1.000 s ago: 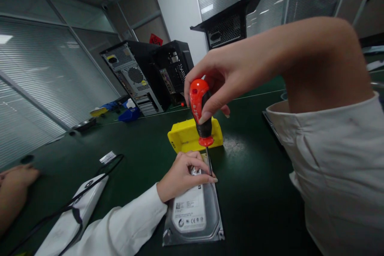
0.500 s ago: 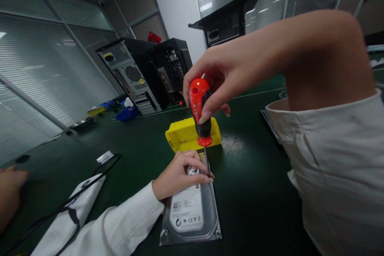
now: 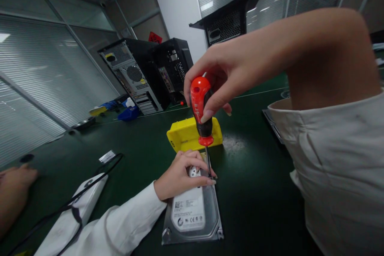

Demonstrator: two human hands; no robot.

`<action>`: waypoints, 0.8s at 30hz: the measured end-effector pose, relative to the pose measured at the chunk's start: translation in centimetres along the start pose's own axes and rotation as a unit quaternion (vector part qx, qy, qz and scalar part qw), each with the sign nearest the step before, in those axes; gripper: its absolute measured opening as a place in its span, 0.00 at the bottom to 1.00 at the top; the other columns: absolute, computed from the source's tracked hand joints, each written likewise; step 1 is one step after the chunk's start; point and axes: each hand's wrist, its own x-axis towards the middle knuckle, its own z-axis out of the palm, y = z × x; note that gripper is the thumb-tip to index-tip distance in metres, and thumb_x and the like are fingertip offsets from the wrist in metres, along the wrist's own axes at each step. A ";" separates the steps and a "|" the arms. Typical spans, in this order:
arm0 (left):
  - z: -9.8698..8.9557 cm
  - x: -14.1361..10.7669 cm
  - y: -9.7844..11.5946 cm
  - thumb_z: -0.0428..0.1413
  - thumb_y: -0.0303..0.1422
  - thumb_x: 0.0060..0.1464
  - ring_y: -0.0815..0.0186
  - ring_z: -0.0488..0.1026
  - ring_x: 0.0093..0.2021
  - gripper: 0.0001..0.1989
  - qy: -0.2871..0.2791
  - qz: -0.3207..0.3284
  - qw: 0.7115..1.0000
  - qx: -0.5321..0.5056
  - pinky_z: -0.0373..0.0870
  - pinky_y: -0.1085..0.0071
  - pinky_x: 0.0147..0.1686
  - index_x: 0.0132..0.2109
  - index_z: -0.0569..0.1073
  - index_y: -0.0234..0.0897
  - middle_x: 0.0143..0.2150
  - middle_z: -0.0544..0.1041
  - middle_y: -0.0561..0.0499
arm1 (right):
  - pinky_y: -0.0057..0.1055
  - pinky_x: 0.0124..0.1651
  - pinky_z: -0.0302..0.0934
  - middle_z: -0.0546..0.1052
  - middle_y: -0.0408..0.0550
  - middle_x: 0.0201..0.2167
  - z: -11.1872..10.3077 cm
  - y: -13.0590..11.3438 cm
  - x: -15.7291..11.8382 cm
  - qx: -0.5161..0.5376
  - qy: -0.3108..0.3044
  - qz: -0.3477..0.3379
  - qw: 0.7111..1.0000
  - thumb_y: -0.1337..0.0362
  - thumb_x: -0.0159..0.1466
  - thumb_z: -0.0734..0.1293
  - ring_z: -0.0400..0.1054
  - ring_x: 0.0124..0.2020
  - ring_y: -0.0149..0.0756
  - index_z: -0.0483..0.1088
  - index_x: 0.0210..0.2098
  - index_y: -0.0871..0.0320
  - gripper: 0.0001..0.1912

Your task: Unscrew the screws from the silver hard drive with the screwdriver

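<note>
My right hand (image 3: 216, 80) is wrapped round the red and black handle of a screwdriver (image 3: 201, 106), which stands nearly upright. Its shaft comes down to the right edge of a silver hard drive (image 3: 188, 210) lying on the dark green table. My left hand (image 3: 186, 172) lies over the drive's far part, thumb and fingers pinched close round the screwdriver's tip; whether they hold anything small is hidden. Just behind the drive sits a yellow bin (image 3: 183, 138).
Computer cases (image 3: 135, 74) stand at the back, with a blue bin (image 3: 129, 113) beside them. A white device (image 3: 75, 216) with a black cable lies left. Another person's hand (image 3: 19, 182) rests at the far left. A dark flat object (image 3: 271, 126) lies right.
The view has shifted slightly. The other person's hand at the left reaches a little further into view. Both my hands keep nearly the same pose on the screwdriver and drive.
</note>
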 end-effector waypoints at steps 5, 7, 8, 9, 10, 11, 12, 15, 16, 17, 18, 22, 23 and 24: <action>0.1 -0.2 -0.4 0.62 0.37 0.48 0.63 0.69 0.39 0.07 0.011 0.003 1.000 0.009 0.56 0.66 0.43 0.35 0.79 0.40 0.33 0.73 0.52 | 0.20 0.31 0.57 0.72 0.40 0.39 0.0 -0.4 -0.3 0.001 0.000 -0.011 1.000 0.44 0.52 0.64 0.66 0.33 0.25 0.67 0.47 0.53 0.28; 0.1 -0.3 -0.6 0.62 0.37 0.47 0.64 0.69 0.38 0.07 0.011 0.006 1.000 0.000 0.57 0.67 0.41 0.35 0.79 0.40 0.33 0.73 0.52 | 0.18 0.28 0.56 0.73 0.40 0.38 -0.1 -0.5 -0.4 0.005 -0.005 -0.020 1.000 0.45 0.52 0.64 0.67 0.32 0.25 0.67 0.46 0.53 0.27; 0.0 -0.3 -0.7 0.62 0.36 0.47 0.64 0.68 0.38 0.07 0.009 0.007 1.000 -0.005 0.58 0.67 0.41 0.35 0.79 0.40 0.33 0.73 0.52 | 0.17 0.27 0.57 0.73 0.40 0.38 -0.1 -0.6 -0.5 0.007 -0.004 -0.023 1.000 0.45 0.52 0.64 0.68 0.31 0.25 0.67 0.45 0.53 0.27; -0.1 -0.3 -0.8 0.62 0.36 0.47 0.64 0.68 0.37 0.08 0.006 0.010 1.000 -0.012 0.59 0.68 0.40 0.35 0.79 0.40 0.32 0.72 0.52 | 0.17 0.27 0.57 0.73 0.41 0.38 -0.1 -0.6 -0.5 0.010 -0.002 -0.023 1.000 0.46 0.52 0.64 0.68 0.32 0.25 0.67 0.45 0.54 0.26; -0.2 -0.3 -1.0 0.62 0.36 0.47 0.64 0.68 0.37 0.08 0.002 0.015 1.000 -0.024 0.60 0.68 0.39 0.36 0.79 0.39 0.32 0.72 0.52 | 0.17 0.27 0.58 0.73 0.41 0.38 -0.1 -0.6 -0.5 0.013 0.001 -0.023 1.000 0.46 0.53 0.64 0.69 0.32 0.25 0.67 0.46 0.54 0.26; -0.3 -0.3 -1.1 0.62 0.35 0.47 0.64 0.68 0.36 0.08 -0.002 0.020 0.999 -0.038 0.61 0.69 0.38 0.36 0.79 0.38 0.32 0.72 0.51 | 0.18 0.28 0.59 0.73 0.41 0.38 -0.1 -0.6 -0.5 0.013 0.001 -0.023 1.000 0.47 0.53 0.64 0.69 0.32 0.26 0.67 0.45 0.53 0.25; -0.4 -0.3 -1.3 0.62 0.34 0.47 0.65 0.68 0.35 0.08 -0.008 0.025 0.998 -0.053 0.62 0.69 0.37 0.37 0.78 0.38 0.32 0.71 0.51 | 0.18 0.28 0.60 0.73 0.40 0.38 -0.1 -0.5 -0.4 0.012 0.000 -0.026 1.000 0.47 0.53 0.64 0.69 0.32 0.27 0.68 0.45 0.52 0.25; -0.9 -0.3 -1.7 0.61 0.30 0.48 0.65 0.68 0.35 0.08 -0.032 0.036 0.995 -0.088 0.63 0.70 0.35 0.38 0.78 0.37 0.33 0.70 0.51 | 0.19 0.28 0.60 0.73 0.38 0.38 -0.1 -0.4 -0.2 0.004 -0.004 -0.030 1.000 0.46 0.52 0.65 0.70 0.33 0.27 0.68 0.44 0.50 0.24; -1.0 -0.3 -1.7 0.61 0.30 0.48 0.65 0.68 0.35 0.08 -0.039 0.038 0.994 -0.092 0.63 0.70 0.36 0.39 0.78 0.37 0.33 0.70 0.51 | 0.19 0.29 0.60 0.73 0.38 0.38 -0.1 -0.3 -0.2 0.003 -0.005 -0.027 1.000 0.46 0.52 0.65 0.70 0.33 0.27 0.68 0.44 0.50 0.24; -1.1 -0.3 -1.7 0.61 0.29 0.48 0.65 0.68 0.36 0.08 -0.044 0.041 0.994 -0.093 0.64 0.70 0.36 0.39 0.78 0.37 0.33 0.70 0.51 | 0.20 0.30 0.60 0.73 0.38 0.39 -0.1 -0.3 -0.2 0.004 -0.005 -0.024 1.000 0.45 0.52 0.65 0.69 0.34 0.27 0.68 0.45 0.51 0.25; -1.1 -0.3 -1.8 0.61 0.29 0.48 0.65 0.67 0.36 0.08 -0.046 0.043 0.994 -0.093 0.64 0.70 0.36 0.39 0.78 0.37 0.33 0.70 0.51 | 0.20 0.31 0.60 0.73 0.38 0.39 -0.1 -0.3 -0.1 0.006 -0.004 -0.022 1.000 0.45 0.51 0.65 0.69 0.34 0.27 0.68 0.45 0.51 0.26; -1.1 -0.4 -1.8 0.61 0.29 0.48 0.65 0.67 0.36 0.09 -0.045 0.046 0.994 -0.085 0.63 0.70 0.37 0.39 0.78 0.36 0.33 0.70 0.50 | 0.20 0.31 0.60 0.73 0.39 0.38 -0.2 -0.4 -0.2 0.009 -0.004 -0.027 1.000 0.45 0.52 0.64 0.69 0.33 0.27 0.68 0.44 0.51 0.25; -1.1 -0.5 -1.9 0.61 0.29 0.49 0.65 0.67 0.36 0.09 -0.046 0.046 0.995 -0.082 0.63 0.70 0.37 0.40 0.78 0.37 0.33 0.69 0.50 | 0.20 0.31 0.59 0.73 0.38 0.38 -0.2 -0.5 -0.3 0.008 -0.001 -0.024 1.000 0.45 0.52 0.64 0.69 0.33 0.26 0.68 0.44 0.51 0.25; -1.1 -0.5 -1.9 0.61 0.30 0.49 0.65 0.67 0.36 0.09 -0.046 0.046 0.995 -0.078 0.62 0.70 0.36 0.40 0.78 0.37 0.33 0.69 0.51 | 0.20 0.30 0.59 0.73 0.38 0.38 -0.2 -0.5 -0.3 0.007 0.003 -0.019 1.000 0.45 0.51 0.64 0.69 0.33 0.26 0.68 0.44 0.51 0.25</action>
